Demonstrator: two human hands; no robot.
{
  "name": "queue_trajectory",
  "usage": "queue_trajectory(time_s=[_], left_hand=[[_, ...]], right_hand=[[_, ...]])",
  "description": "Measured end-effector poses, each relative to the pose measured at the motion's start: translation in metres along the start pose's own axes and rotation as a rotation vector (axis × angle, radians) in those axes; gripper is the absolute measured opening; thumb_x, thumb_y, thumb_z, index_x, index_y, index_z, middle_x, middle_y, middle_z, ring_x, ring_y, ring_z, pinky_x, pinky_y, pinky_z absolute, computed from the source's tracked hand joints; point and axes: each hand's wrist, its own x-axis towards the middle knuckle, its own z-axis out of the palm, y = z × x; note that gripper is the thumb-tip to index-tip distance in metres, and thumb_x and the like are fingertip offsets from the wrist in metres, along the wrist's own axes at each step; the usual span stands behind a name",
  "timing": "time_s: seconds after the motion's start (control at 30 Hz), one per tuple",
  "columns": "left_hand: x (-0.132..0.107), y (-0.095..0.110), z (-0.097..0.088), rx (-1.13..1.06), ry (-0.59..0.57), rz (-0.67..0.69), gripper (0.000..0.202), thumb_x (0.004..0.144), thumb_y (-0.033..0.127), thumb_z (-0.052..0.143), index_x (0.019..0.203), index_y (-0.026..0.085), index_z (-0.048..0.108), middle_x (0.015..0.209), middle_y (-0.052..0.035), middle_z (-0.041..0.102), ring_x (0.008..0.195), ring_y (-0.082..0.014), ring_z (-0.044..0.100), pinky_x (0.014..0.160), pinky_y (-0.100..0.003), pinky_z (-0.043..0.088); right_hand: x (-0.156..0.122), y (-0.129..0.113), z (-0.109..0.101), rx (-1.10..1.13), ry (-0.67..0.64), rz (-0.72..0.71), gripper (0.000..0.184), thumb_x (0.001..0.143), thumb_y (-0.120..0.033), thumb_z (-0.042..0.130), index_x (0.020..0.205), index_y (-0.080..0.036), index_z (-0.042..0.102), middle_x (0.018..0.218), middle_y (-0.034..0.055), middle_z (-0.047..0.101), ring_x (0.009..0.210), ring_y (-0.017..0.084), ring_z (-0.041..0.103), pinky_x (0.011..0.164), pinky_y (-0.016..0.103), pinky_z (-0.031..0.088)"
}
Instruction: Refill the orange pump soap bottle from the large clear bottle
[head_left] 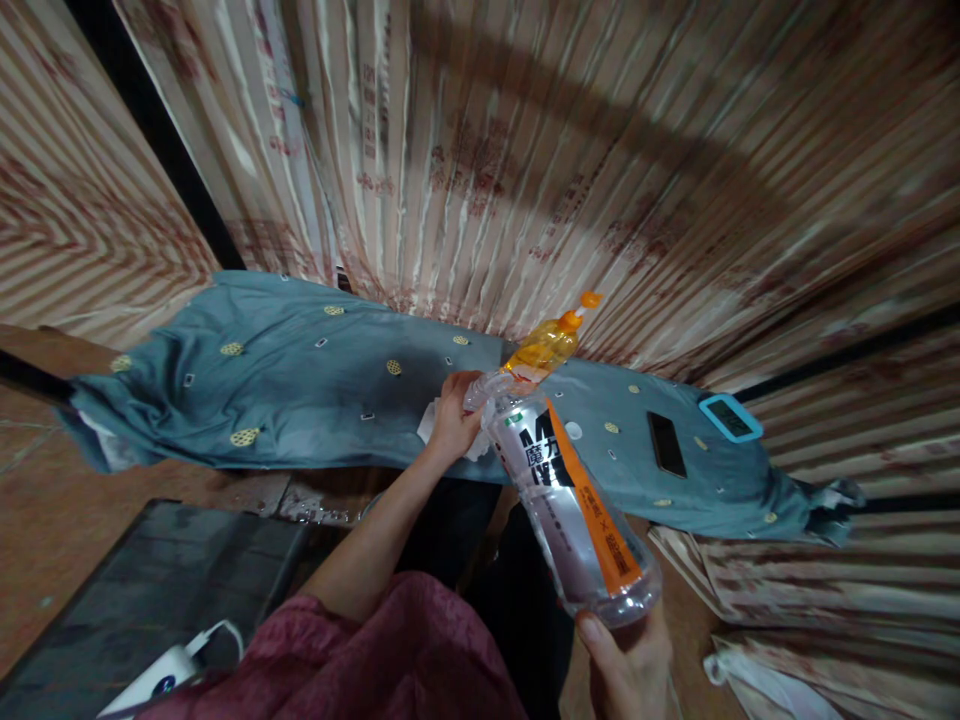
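Observation:
My right hand grips the bottom of a clear plastic bottle with a black, white and orange label, tilted with its neck pointing away from me. My left hand is closed round the bottle's neck and also holds a crumpled white tissue. Just beyond the neck lies a smaller bottle of orange liquid with an orange flip cap, resting on the blue-grey patterned cloth.
A black phone and a blue-framed device lie on the cloth at the right. Striped curtains hang behind. A dark tablet-like panel and a white power bank sit at lower left. White bags lie at lower right.

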Motion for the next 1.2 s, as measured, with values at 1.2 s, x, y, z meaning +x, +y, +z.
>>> queue_trajectory(time_s=[1.2], left_hand=[[0.0,-0.003,0.001,0.011,0.015,0.04,0.049,0.087,0.055,0.061,0.114,0.015,0.067,0.11,-0.0136,0.066,0.106,-0.0287,0.063,0.095,-0.044,0.052]], right_hand=[[0.012,0.017,-0.015,0.089,-0.125,-0.088,0.085,0.059,-0.039,0.091,0.13,-0.016,0.051,0.109,0.0112,0.077,0.094,0.022,0.074,0.079,0.025,0.058]])
